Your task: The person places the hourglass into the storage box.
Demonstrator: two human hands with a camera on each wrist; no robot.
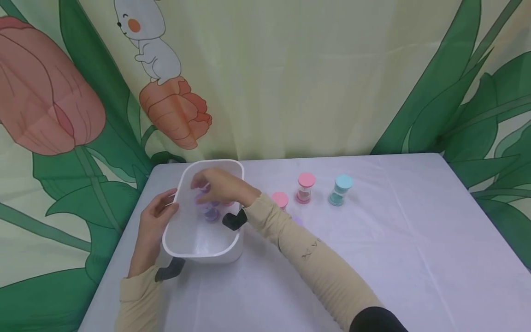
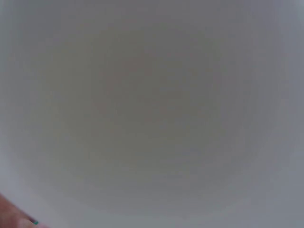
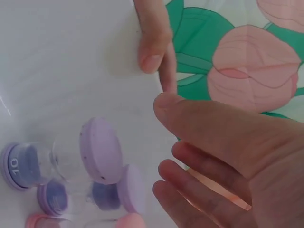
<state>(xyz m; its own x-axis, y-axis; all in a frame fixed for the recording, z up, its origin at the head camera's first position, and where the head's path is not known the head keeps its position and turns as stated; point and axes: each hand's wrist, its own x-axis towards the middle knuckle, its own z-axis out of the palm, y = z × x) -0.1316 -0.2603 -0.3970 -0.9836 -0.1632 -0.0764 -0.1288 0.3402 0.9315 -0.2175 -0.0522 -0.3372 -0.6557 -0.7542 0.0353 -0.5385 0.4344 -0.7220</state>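
A white plastic bin stands at the table's left side. My left hand grips its left rim; the right wrist view shows the thumb inside the wall and a finger behind it. Over the bin, my right hand has its thumb and fingers spread apart, holding nothing. Below and beside it in the bin are two purple sand timers, one marked 10, and a pink sand timer, partly cut off. A blurred pale surface fills most of the left wrist view.
Right of the bin, a pink sand timer and a teal sand timer stand on the white-covered table. Another pink timer and something purple are partly hidden by the right sleeve. A printed curtain hangs behind.
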